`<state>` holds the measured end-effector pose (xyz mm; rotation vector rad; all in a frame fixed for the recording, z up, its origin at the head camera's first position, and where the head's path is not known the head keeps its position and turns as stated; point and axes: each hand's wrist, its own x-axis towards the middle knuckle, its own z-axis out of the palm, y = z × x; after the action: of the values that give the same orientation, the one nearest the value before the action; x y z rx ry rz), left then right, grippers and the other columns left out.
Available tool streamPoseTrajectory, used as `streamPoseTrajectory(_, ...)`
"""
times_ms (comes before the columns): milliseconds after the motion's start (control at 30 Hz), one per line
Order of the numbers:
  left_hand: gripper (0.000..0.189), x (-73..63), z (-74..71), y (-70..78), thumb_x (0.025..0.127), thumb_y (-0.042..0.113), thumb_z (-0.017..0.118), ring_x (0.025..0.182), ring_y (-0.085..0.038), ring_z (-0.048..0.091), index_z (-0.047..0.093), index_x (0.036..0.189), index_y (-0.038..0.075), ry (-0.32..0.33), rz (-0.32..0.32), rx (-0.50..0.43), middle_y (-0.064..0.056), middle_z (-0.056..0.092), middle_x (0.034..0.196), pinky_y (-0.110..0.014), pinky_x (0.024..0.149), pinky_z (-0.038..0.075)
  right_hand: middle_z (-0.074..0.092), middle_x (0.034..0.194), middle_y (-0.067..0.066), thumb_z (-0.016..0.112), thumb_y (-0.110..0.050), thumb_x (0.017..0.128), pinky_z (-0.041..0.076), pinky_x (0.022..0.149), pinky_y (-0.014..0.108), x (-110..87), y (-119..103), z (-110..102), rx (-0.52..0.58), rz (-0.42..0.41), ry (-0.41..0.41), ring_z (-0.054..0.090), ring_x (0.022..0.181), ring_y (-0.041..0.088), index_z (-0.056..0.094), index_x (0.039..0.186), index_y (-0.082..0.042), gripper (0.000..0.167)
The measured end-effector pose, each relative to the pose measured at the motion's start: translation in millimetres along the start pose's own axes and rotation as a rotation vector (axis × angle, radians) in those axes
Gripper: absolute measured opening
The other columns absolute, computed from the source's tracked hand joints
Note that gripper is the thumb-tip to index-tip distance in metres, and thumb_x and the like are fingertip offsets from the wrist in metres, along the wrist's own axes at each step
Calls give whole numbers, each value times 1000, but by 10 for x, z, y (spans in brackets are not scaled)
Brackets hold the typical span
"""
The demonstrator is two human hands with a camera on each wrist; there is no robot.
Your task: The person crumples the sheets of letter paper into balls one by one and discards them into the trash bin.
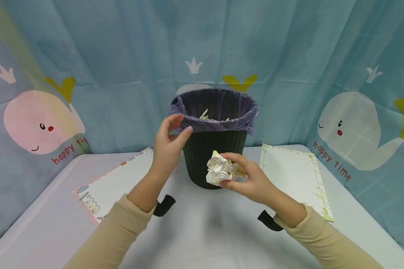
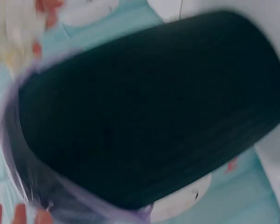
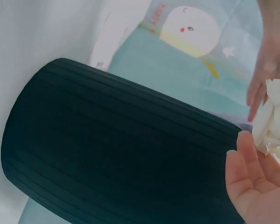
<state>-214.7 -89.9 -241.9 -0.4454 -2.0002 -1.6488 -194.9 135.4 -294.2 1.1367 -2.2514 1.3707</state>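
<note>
My right hand grips a crumpled paper ball, white with yellow-green print, in front of the trash bin. In the right wrist view the same paper ball shows beside the fingers. The dark ribbed trash bin stands upright, a purple bag folded over its rim. My left hand is raised at the bin's left rim, fingers loosely bent and holding nothing; whether it touches the bag I cannot tell. Pieces of paper show inside the bin.
Decorated paper sheets lie flat on the white table: one sheet left of the bin, another sheet to its right. Behind stands a blue curtain with whale prints. Black straps hang by both wrists.
</note>
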Motion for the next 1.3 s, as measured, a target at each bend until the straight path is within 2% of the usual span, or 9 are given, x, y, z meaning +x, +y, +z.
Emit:
streamPoseTrajectory(167, 55, 308, -35, 14, 97, 20, 60, 138, -24, 32, 39, 144, 0, 4, -81, 128, -13, 40, 147, -43, 111, 27, 61, 116, 10, 76, 4, 77, 51, 81, 35, -41, 17, -34, -10, -41, -19, 56, 98, 18, 51, 132, -6, 61)
streamPoseTrajectory(267, 53, 397, -57, 4, 98, 23, 59, 144, -22, 22, 41, 144, 2, -16, -66, 226, -11, 40, 148, -43, 115, 19, 61, 117, 11, 77, 4, 77, 51, 81, 35, -65, 27, -45, -16, -50, -43, 56, 99, 17, 50, 132, -6, 62)
streamPoseTrajectory(367, 50, 510, -99, -24, 99, 24, 57, 142, -28, 24, 46, 141, 0, -28, -38, 327, -14, 42, 146, -46, 114, 21, 61, 118, 12, 78, 3, 78, 50, 82, 35, -88, 36, -53, -24, -39, -72, 56, 99, 17, 50, 133, -5, 62)
streamPoseTrajectory(467, 49, 651, -155, -52, 99, 27, 57, 133, -33, 35, 49, 138, -1, -19, -90, 400, -18, 47, 140, -46, 108, 30, 62, 117, 11, 78, 2, 78, 51, 82, 35, -107, 48, -60, -40, -31, -83, 56, 97, 17, 50, 133, -5, 62)
streamPoseTrajectory(700, 37, 822, -313, -106, 101, 26, 55, 104, -23, 53, 60, 123, -4, 42, -384, 308, -13, 58, 116, -35, 85, 45, 63, 111, 9, 78, 2, 78, 50, 79, 33, -148, 105, -61, -26, -59, -104, 56, 94, 15, 50, 133, -6, 63)
streamPoseTrajectory(933, 34, 724, -399, -167, 102, 18, 51, 94, -18, 49, 56, 124, -7, 25, -552, 150, -5, 50, 108, -33, 92, 44, 64, 108, 7, 79, 1, 77, 50, 77, 32, -171, 130, -83, -47, -88, -114, 57, 92, 14, 49, 134, -8, 66)
streamPoseTrajectory(1033, 35, 690, -401, -164, 102, 19, 49, 98, -20, 48, 51, 128, -4, 56, -503, 167, -9, 49, 116, -34, 89, 42, 65, 107, 7, 79, 2, 76, 50, 77, 32, -166, 117, -106, -51, -100, -112, 57, 91, 13, 49, 135, -8, 67)
streamPoseTrajectory(1167, 39, 713, -358, -63, 101, 20, 50, 113, -23, 48, 47, 134, 1, 122, -314, 191, -13, 49, 129, -33, 90, 42, 65, 109, 9, 79, 5, 75, 51, 77, 32, -160, 98, -138, -62, -117, -90, 58, 91, 13, 50, 134, -8, 68)
streamPoseTrajectory(1300, 44, 800, -253, 62, 100, 20, 53, 134, -22, 39, 45, 140, 3, 32, -183, 209, -10, 47, 141, -36, 106, 36, 64, 112, 11, 79, 5, 74, 50, 78, 31, -168, 100, -149, -59, -118, -78, 58, 92, 13, 50, 135, -9, 69)
